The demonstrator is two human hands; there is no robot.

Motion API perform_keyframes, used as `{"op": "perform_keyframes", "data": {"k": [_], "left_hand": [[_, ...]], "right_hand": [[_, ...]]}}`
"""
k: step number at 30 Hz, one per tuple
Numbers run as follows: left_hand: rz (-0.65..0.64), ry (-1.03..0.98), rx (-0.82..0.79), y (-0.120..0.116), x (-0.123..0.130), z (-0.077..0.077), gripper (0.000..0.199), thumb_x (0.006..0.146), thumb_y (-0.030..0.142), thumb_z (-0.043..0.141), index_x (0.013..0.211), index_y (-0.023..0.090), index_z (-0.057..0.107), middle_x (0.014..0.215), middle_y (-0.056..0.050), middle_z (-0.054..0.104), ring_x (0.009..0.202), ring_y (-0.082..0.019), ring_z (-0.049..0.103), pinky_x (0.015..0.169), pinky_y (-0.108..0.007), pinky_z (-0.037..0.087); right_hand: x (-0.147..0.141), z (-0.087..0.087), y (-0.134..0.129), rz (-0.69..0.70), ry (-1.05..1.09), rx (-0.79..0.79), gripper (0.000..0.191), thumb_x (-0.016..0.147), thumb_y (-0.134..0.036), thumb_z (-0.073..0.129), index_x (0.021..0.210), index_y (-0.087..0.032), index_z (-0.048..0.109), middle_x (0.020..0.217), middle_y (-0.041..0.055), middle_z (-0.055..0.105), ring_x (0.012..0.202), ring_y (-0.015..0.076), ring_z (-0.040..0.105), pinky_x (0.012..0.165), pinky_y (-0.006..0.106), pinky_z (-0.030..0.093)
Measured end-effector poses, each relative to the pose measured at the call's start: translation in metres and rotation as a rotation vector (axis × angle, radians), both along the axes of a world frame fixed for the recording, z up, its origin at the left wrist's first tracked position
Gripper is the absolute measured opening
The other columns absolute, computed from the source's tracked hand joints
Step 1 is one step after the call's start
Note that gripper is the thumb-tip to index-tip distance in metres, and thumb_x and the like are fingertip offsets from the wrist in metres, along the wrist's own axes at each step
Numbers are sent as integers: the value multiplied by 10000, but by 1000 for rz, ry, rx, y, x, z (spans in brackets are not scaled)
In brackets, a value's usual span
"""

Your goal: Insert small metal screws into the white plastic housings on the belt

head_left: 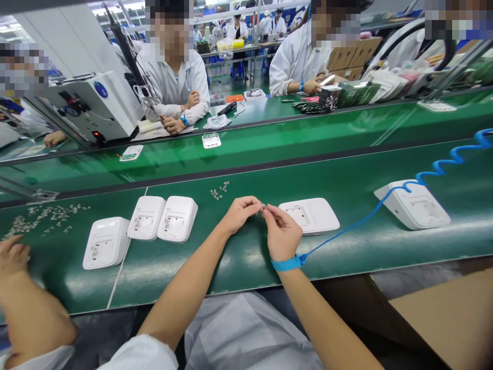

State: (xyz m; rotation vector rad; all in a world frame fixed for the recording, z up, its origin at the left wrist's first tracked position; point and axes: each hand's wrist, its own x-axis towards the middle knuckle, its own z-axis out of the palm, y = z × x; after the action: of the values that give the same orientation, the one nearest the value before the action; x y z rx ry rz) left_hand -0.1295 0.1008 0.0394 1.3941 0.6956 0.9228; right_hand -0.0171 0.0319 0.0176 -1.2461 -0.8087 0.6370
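Note:
My left hand [243,211] and my right hand [283,231] meet fingertip to fingertip above the green bench. Both pinch a tiny metal piece [264,206], mostly covered by the fingers. Just right of it lies a white plastic housing [321,216] with a recessed middle, partly behind my right hand. A blue wrist strap [287,263] circles my right wrist, its cord running off to the right. Beyond my left hand is a small scatter of metal pieces [219,191].
More white housings [177,218] stand on the left, and another [418,205] on the right near the coiled blue cord [454,159]. At far left, a co-worker's hand [13,257] is beside many small pieces [42,218]. Behind runs a conveyor [262,144] carrying circuit boards.

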Motion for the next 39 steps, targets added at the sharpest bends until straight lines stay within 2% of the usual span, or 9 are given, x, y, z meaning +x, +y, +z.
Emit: {"op": "perform_keyframes", "data": {"k": [4,8,14,19,25,30,39], "left_hand": [[-10,-28,-51,2,-1,-1,363,760,488,750,731,140,649,699,-2,590,645,-91,476,636,-244,376],[-37,34,42,2,-2,0,345,754,472,766,742,142,667,744,-17,639,717,-120,553,716,-269,430],[46,143,161,1,0,-2,316,725,429,792,687,147,654,746,-15,623,723,-130,564,691,-272,434],[40,170,220,-1,-1,-1,275,762,406,757,710,154,659,751,-18,612,715,-129,558,670,-267,433],[39,223,289,0,-4,2,265,838,417,670,776,159,695,798,-41,657,747,-146,576,690,-275,443],[4,249,279,0,-3,1,306,902,426,585,816,154,694,801,-43,663,766,-150,587,732,-277,453],[-36,267,290,-1,-4,2,334,909,454,571,837,147,681,782,-37,637,747,-145,558,706,-276,432]], "right_hand": [[1,-1,0,0,-41,11,280,822,-407,707,950,-162,749,919,93,743,810,221,699,801,393,578],[5,1,-2,-1,-84,20,252,845,-390,687,958,-174,752,950,87,746,858,226,698,829,398,568],[4,2,-3,-28,-191,28,213,878,-355,642,937,-173,735,928,84,738,847,216,689,803,376,556],[2,0,-1,-99,-173,30,279,867,-353,657,1058,-153,691,927,90,729,842,213,689,758,351,559],[2,6,-5,-162,-363,11,232,896,-387,629,933,-187,741,859,66,738,732,196,668,708,337,544],[1,9,-9,-240,-532,39,231,925,-382,602,947,-203,746,885,68,746,791,212,686,757,348,538],[1,7,-7,-278,-578,50,273,953,-388,562,1000,-192,745,939,95,750,812,232,699,771,374,549]]}}
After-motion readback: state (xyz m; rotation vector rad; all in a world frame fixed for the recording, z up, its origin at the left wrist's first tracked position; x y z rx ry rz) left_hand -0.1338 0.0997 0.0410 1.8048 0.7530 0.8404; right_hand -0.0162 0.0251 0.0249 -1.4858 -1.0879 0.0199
